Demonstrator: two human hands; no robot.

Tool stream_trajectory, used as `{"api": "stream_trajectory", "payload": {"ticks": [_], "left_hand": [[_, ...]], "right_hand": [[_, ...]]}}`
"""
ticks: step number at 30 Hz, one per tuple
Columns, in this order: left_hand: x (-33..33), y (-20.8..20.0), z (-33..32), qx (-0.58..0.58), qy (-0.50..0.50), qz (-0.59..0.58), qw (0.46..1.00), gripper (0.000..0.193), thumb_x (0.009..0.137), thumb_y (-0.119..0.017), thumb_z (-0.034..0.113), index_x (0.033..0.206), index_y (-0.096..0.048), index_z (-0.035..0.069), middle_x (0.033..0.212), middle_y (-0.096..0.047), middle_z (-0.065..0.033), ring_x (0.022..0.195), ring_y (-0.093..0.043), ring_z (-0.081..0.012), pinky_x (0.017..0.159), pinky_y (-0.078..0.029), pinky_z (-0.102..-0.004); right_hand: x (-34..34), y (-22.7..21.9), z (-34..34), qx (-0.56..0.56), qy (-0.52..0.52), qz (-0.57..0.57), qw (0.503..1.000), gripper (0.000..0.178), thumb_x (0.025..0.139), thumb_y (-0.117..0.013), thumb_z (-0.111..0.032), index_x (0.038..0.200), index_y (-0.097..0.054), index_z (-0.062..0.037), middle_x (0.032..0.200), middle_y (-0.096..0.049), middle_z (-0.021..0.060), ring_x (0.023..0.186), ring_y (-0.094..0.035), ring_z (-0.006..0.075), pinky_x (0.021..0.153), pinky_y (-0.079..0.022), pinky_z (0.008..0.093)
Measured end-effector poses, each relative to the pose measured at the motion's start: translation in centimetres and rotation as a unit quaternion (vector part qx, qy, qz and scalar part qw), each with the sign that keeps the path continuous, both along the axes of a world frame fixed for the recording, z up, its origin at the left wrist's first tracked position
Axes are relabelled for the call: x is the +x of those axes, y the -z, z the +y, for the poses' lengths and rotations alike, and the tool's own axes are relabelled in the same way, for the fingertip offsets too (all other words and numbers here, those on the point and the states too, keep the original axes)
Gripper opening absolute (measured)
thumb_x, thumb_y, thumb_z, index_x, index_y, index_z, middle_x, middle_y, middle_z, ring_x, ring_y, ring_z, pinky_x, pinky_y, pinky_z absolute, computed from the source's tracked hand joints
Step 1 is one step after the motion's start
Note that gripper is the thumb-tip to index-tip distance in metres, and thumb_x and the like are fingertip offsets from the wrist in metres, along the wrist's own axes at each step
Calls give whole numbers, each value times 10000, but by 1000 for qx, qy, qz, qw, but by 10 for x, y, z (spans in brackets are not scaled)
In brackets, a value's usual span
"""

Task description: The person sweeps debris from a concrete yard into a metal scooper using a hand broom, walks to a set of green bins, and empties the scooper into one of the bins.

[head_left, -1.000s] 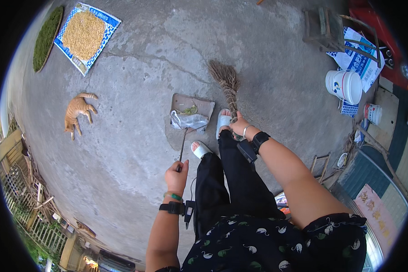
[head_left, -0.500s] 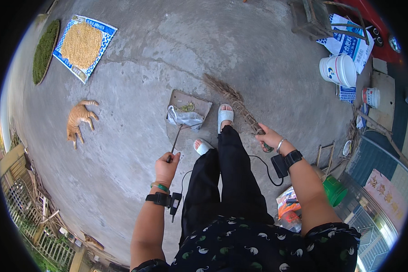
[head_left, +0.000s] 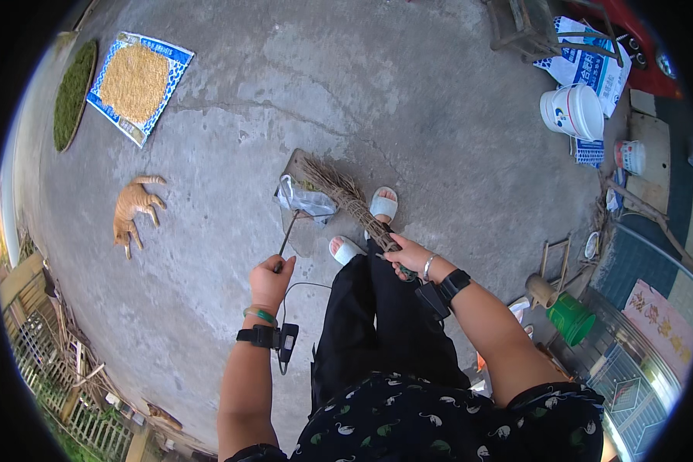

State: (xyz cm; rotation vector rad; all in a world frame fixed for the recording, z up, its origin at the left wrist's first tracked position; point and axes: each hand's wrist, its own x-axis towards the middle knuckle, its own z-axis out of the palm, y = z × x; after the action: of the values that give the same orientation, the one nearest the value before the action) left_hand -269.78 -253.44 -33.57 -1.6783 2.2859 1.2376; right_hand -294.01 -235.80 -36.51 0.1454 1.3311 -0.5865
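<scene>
A twig broom (head_left: 346, 192) is gripped near its handle end by my right hand (head_left: 410, 256). Its bristles reach up and left over the dustpan (head_left: 294, 163), hiding part of it. My left hand (head_left: 272, 280) is closed around the thin dark handle (head_left: 289, 233) of that dustpan, which rests on the concrete in front of my feet. Inside the pan lies a crumpled clear plastic bag (head_left: 308, 202); the green-yellow scraps beside it are mostly covered by the bristles. My slippered feet (head_left: 383, 204) stand just right of the pan.
An orange cat (head_left: 135, 208) lies on the floor at left. Beyond it are a printed sack (head_left: 179, 61) spread with grain (head_left: 135, 82) and a round tray of greens (head_left: 73, 96). At right stand a white bucket (head_left: 581, 113), a green bucket (head_left: 570, 319) and a wooden chair (head_left: 520, 31).
The broom has swung left, its bristles passing from right of the dustpan to over it. My right hand has moved left and slightly nearer; my left hand has shifted a little left.
</scene>
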Motion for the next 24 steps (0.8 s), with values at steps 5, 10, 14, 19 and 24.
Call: {"api": "stream_trajectory", "payload": {"ticks": [5, 10, 14, 19, 24], "left_hand": [[1, -2, 5, 30, -34, -43, 998, 270, 705, -641, 238, 618, -524, 11, 489, -449, -101, 446, -329, -194, 444, -353, -301], [-6, -2, 2, 26, -36, -13, 999, 285, 702, -645, 242, 610, -516, 6, 474, -427, -95, 441, -322, -187, 436, -341, -301], [-7, -7, 6, 28, -67, -13, 997, 289, 699, -648, 235, 605, -508, 1, 469, -408, -89, 443, -307, -174, 433, -337, -296], [-4, -14, 24, 20, -91, -18, 996, 287, 685, -660, 238, 566, -518, 19, 445, -435, -94, 387, -382, -188, 414, -349, -285], [-1, -14, 39, 32, -220, 6, 975, 287, 700, -659, 184, 554, -487, 5, 435, -376, -69, 427, -280, -113, 395, -305, -259]], "right_hand": [[-51, -14, -15, 2, -70, 82, 994, 678, 794, -489, -64, 1324, -67, -71, 612, -457, 44, 451, -440, 126, 379, -379, 271], [-25, 42, -45, 31, -82, 116, 989, 683, 779, -473, -87, 1306, -38, -59, 631, -489, 81, 450, -480, 154, 387, -409, 288], [-7, 12, -41, 12, -169, 23, 985, 632, 785, -494, -85, 1300, -126, -88, 620, -466, 52, 451, -458, 131, 374, -389, 266], [-80, -38, -54, 4, -196, 20, 980, 678, 787, -513, -83, 1330, -109, -108, 597, -415, 13, 483, -407, 90, 391, -363, 242], [-156, -2, -127, -27, -216, 168, 961, 651, 762, -486, -52, 1313, -140, -54, 612, -459, 46, 459, -432, 125, 389, -379, 272]]}}
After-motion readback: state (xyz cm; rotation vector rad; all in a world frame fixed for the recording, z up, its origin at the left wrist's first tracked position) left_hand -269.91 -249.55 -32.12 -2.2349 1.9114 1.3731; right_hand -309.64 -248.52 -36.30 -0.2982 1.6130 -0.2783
